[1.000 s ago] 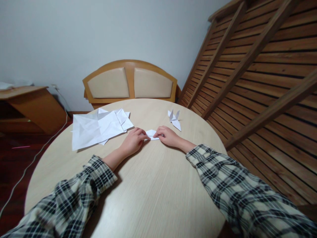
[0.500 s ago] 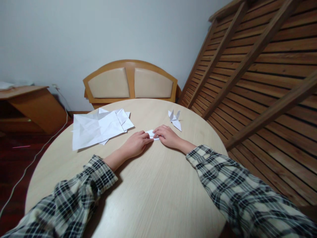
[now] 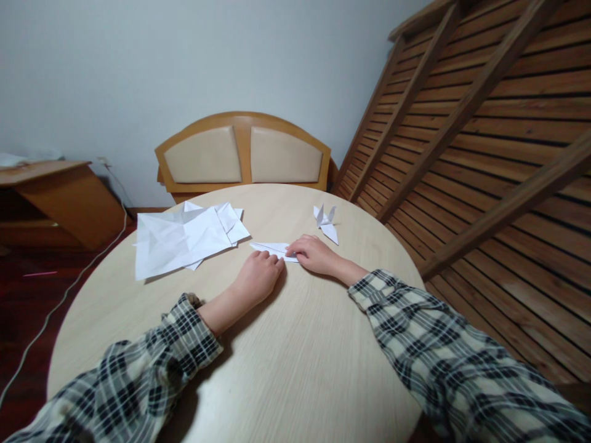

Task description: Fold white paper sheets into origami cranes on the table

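Your right hand (image 3: 314, 253) is at the right end of the folded paper (image 3: 273, 248), fingers bent and partly closed, tips on its top face; can't tell whether the thumb pinches it from below. Your left hand (image 3: 258, 274) is knuckles up at the paper's near edge, fingers curled under; tips are hidden, so can't tell how far open it is or whether it has hold of anything. Paper is white, long and narrow, lying flat on the desk (image 3: 286, 344) in front of you, with its pointed left end bare and its right end partly under your right hand. Crease lines run lengthwise along it. Crane (image 3: 325, 223), also white paper, sits beyond your right hand, near it but not touching, two points up and one flat toward you. Sheets (image 3: 184, 237), white and creased, overlap in a pile on the desk's far left, apart from your left hand. Both your sleeves (image 3: 434, 344) are checked. Past the desk: headboard (image 3: 242, 147) against the wall (image 3: 231, 55), slatted frame (image 3: 484, 154) on the right, cabinet (image 3: 64, 191) on the left.
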`<state>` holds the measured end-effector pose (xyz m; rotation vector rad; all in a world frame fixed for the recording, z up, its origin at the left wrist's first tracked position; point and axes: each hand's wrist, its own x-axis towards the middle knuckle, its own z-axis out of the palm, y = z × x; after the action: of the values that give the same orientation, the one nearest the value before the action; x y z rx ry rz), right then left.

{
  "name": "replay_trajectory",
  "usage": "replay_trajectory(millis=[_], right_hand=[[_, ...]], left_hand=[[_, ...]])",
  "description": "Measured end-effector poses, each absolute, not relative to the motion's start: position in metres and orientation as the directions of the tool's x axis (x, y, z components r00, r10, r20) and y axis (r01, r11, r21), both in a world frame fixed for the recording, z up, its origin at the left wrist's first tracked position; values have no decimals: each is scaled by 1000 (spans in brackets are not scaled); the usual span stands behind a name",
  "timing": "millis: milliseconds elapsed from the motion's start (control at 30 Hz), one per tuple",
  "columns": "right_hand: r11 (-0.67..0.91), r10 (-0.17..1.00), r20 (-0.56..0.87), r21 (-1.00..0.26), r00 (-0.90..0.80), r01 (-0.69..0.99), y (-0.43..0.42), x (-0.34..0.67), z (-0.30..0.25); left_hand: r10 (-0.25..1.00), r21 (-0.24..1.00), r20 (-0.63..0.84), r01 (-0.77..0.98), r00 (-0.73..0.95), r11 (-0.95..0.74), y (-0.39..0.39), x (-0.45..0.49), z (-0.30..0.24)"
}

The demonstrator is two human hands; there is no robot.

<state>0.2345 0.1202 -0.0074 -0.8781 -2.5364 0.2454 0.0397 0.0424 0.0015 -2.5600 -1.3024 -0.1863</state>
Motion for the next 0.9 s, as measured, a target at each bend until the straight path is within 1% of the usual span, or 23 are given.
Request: replay_trajectory(millis=[100,167,300,433,567,700,800,900], right_hand=[[793,607,354,-313,-711,522,122,236,-6],[795,606,357,-316,-711,518,123,237,-6],[799,601,374,-315,-707,512,122,236,-6],[802,597,395,-295,-698,519,120,236,-6],[800,599,371,-279,-709,531,120,237,-4],[813,582,382,-308,-718,495,119,235,-4],[833,547,407,-350,-731,428,115,232,-5],[839,528,395,-382,-752,388,112,229,-5]], left_hand=[[784,-124,269,827,559,-548,42,40,-3],[791,-113,282,837,544,-536,42,40,-4],[811,-144,280,858,513,-493,44,37,-3],[808,-188,252,846,533,-499,46,33,3],[822,-181,215,849,527,-497,48,30,10],[853,-157,215,879,476,-451,47,29,16],[861,-116,226,890,456,-441,48,26,19],[868,-72,219,894,447,-442,49,23,19]])
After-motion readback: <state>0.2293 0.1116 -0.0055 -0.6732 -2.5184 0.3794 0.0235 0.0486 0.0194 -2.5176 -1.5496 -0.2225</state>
